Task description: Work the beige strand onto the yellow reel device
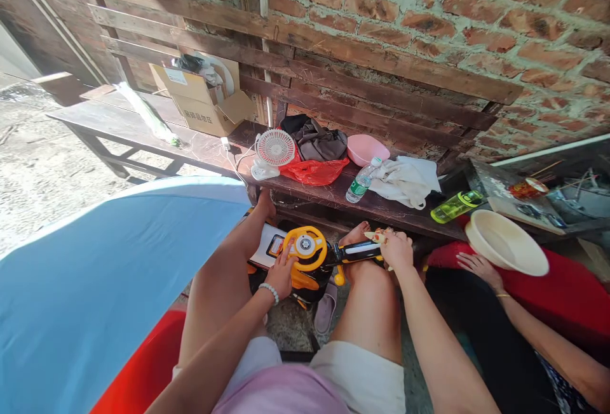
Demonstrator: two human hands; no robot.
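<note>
While legs (216,287) are flanking the toy (305,281), probably steadying it | left hand (281,275) is resting, fingers apart, on steering wheel (305,244) | right hand (398,251) is clutching pale object (374,236)

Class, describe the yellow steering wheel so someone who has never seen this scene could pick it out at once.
Start at the long wooden bench by the brick wall, then look down between the person's bare legs. The steering wheel is there, the left hand on its left side. Unlike the small yellow knob near it, it is a broad ring with a pale round centre.
</note>
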